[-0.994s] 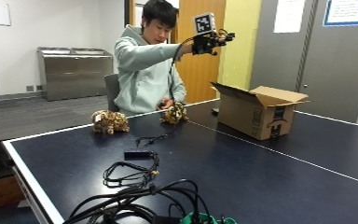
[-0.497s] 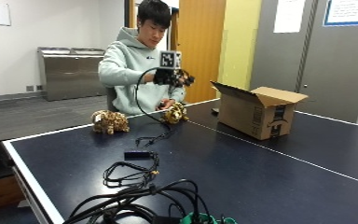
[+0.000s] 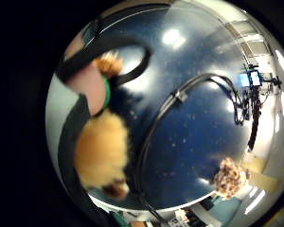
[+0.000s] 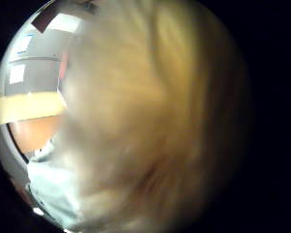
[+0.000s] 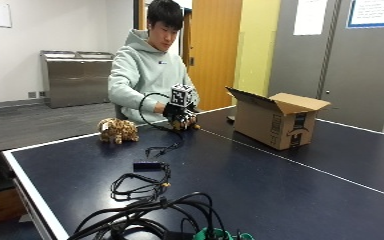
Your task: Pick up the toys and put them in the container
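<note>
Tan plush toy (image 5: 187, 121) sits on the table right under the gloved right hand (image 5: 177, 111), grip can't tell; spotted toy (image 5: 117, 130) lies well off to its side, cardboard box (image 5: 275, 121) the other way, so neither looks boxed yet.

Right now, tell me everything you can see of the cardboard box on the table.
The cardboard box is plain brown corrugated card with a dark printed logo on the side facing the outside camera. It stands upright on the dark blue table, its top flaps open and splayed outward. Its inside cannot be seen. Nothing touches it but the table; the gloved right hand is apart from it, over the toy near the person.
</note>
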`<control>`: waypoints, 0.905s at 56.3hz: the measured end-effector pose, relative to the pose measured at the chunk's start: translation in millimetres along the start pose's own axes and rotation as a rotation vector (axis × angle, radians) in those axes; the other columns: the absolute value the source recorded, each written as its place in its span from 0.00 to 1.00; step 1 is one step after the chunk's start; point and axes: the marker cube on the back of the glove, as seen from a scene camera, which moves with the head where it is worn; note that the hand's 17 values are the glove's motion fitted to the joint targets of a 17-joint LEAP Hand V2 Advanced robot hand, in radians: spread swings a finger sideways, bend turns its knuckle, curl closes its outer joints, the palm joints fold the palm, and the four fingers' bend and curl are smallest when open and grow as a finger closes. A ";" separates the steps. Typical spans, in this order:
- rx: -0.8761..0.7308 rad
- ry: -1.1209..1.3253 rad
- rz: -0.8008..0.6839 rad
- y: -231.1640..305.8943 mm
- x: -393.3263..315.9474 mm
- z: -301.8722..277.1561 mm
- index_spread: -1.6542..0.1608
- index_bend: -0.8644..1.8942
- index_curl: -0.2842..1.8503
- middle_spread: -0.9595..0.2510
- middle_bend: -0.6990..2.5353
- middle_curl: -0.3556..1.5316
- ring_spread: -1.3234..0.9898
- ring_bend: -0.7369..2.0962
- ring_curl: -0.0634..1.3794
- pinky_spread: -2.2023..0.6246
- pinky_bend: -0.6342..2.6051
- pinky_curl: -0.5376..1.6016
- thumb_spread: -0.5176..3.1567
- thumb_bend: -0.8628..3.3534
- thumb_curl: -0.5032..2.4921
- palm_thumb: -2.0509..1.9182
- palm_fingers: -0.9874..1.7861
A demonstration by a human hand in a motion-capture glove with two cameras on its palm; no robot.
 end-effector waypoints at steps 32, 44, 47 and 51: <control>-0.224 0.213 -0.384 28.1 -129.7 -128.3 0.73 0.57 0.42 0.54 0.51 0.53 0.39 0.64 0.48 0.65 0.49 0.47 0.27 0.24 0.43 0.66 0.74; 0.028 0.069 -0.394 -7.1 -220.7 -234.7 0.73 0.58 0.47 0.54 0.52 0.57 0.39 0.66 0.51 0.65 0.51 0.48 0.24 0.23 0.45 0.66 0.72; 0.099 0.050 -0.440 -19.2 -226.7 -251.8 0.73 0.58 0.49 0.54 0.52 0.58 0.39 0.66 0.51 0.65 0.51 0.48 0.23 0.23 0.46 0.67 0.72; 0.224 0.030 -0.378 -42.6 -242.9 -269.0 0.73 0.58 0.50 0.53 0.52 0.59 0.39 0.67 0.52 0.65 0.51 0.49 0.23 0.22 0.47 0.67 0.71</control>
